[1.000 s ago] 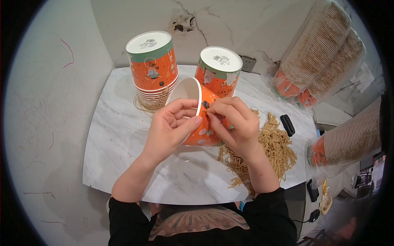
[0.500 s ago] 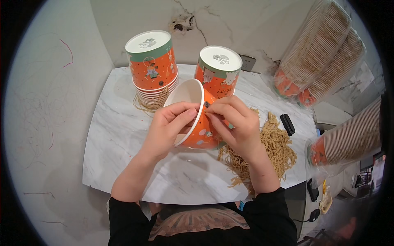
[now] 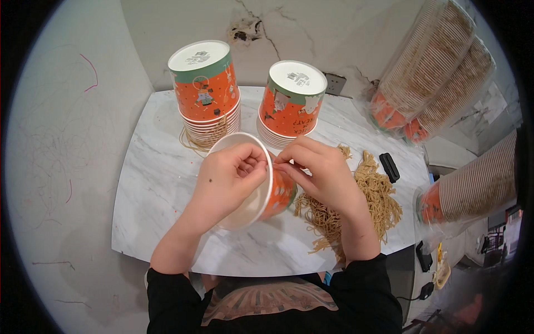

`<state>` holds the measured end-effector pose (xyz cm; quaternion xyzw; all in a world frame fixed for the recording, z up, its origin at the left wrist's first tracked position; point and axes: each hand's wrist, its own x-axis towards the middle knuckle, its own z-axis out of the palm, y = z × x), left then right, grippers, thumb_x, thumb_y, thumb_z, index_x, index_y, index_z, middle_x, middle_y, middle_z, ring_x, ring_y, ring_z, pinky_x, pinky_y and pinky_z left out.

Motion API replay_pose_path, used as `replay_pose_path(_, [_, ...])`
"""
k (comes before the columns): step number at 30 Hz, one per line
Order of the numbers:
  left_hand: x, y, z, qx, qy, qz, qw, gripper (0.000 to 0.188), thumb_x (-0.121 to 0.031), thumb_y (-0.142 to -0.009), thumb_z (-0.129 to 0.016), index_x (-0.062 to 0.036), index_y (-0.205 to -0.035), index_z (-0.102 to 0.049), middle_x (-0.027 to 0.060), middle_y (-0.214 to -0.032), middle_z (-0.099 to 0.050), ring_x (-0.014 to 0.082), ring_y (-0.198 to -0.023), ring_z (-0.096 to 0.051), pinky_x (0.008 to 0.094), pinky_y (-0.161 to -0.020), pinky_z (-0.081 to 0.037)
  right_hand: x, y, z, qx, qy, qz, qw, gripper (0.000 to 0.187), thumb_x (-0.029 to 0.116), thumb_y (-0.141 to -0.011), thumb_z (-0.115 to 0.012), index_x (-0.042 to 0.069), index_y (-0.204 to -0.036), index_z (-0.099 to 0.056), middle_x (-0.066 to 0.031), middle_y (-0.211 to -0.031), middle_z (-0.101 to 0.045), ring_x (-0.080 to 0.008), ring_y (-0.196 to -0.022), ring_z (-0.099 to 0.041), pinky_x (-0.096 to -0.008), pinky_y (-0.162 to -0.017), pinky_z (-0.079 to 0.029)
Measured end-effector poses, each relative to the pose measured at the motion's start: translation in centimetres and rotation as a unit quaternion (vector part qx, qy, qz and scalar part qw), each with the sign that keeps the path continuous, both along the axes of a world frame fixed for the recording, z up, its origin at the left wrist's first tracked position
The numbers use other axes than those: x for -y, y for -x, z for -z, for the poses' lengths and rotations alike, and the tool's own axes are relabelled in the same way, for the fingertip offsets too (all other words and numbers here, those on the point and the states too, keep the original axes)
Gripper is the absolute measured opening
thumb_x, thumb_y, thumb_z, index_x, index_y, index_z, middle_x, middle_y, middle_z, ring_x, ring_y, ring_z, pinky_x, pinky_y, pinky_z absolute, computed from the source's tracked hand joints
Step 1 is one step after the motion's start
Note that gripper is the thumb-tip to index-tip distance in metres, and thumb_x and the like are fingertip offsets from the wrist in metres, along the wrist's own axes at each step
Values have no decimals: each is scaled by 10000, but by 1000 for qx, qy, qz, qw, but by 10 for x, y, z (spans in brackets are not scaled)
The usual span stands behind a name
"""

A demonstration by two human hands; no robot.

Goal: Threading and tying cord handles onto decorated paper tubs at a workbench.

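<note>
Cup (image 3: 281, 195) orange, white-rimmed, tilted | nearer me than before | my left hand (image 3: 236, 172) curled at its mouth, right hand (image 3: 317, 167) pinched outside it; holds unclear

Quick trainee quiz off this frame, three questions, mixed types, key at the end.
1. Multiple choice: the pile of tan cord lies on which side of the tilted bucket?
(a) left
(b) right
(c) inside it

2. True or false: the left bucket stack stands upside down, with a white base on top.

3. Short answer: which hand is at the tilted bucket's open mouth, and which is at its outer side?

Key:
1. (b)
2. True
3. The left hand is at the open mouth; the right hand is at the outer side.
</note>
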<state>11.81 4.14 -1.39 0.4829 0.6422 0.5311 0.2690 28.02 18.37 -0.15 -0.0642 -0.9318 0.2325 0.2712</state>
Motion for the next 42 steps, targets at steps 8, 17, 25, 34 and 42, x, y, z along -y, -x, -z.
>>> replay_pose_path(8, [-2,-2,-7,-429,-174,-101,881,118,-41,-790,-654,-9,-894,-610,129,-1085,-688,307,-1012,-646,392,-868,-512,-4,-4,-2,34,66,63,995,97,94,-872,-708,61,-963,-712,-95,-861,-686,-265,-725,-693,-364,-649,-550])
replay_pose_path(17, [3,-1,0,-217,-63,-51,973,108,-101,-907,-632,-40,-982,-584,120,-865,-684,309,-831,-693,395,-748,-531,11,1,-4,-3,350,-12,937,196,55,-898,-733,-65,-1052,-717,-81,-962,-754,-103,-840,-687,-262,-801,-558])
replay_pose_path(25, [-1,8,10,-28,6,34,999,131,-155,-980,-572,-36,-1034,-576,106,-918,-698,216,-865,-702,344,-755,-536,19,0,4,-12,221,21,975,156,96,-858,-761,4,-984,-756,-110,-854,-748,-179,-765,-720,-297,-706,-557])
replay_pose_path(34, [-6,23,-4,254,152,234,926,496,-171,-971,-499,-126,-1464,-469,50,-1255,-670,114,-1082,-613,276,-930,-463,13,-5,-2,31,219,-103,970,116,72,-847,-747,38,-957,-760,-100,-858,-751,-236,-762,-726,-323,-712,-560])
replay_pose_path(42, [-11,22,9,322,-27,187,928,589,-14,-889,-576,-48,-1471,-499,103,-1286,-687,193,-1185,-633,330,-1025,-481,5,-7,-6,60,205,-120,970,99,59,-833,-770,32,-928,-771,-101,-857,-756,-228,-805,-724,-333,-750,-550])
